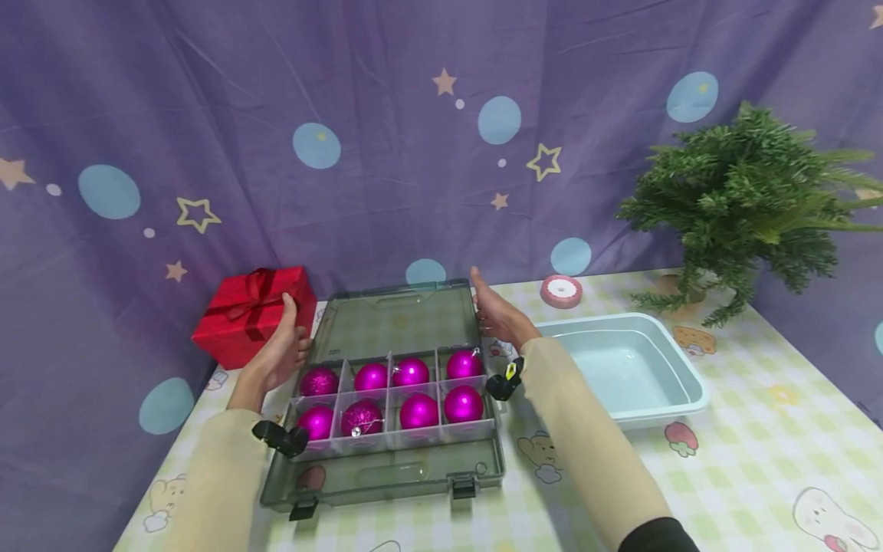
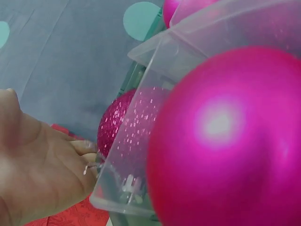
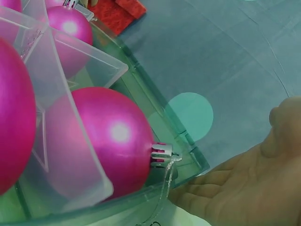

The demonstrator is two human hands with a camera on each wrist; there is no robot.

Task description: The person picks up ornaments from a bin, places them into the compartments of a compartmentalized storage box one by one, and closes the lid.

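Note:
A translucent grey-green plastic case lies on the table with clear dividers across it. In its compartments sit several magenta Christmas baubles, most smooth and some glittery; silver caps and strings show on a few. My left hand is at the case's left side, thumb raised, near a glittery bauble in the left wrist view. On the opposite side is my right hand, thumb up, its fingertips partly hidden by the case corner in the right wrist view. Neither hand holds anything; contact with the case is unclear.
A red gift box with a bow stands at the back left. Right of the case are a pale blue basin and a pink ribbon roll. An artificial fir tree occupies the back right, before a purple curtain.

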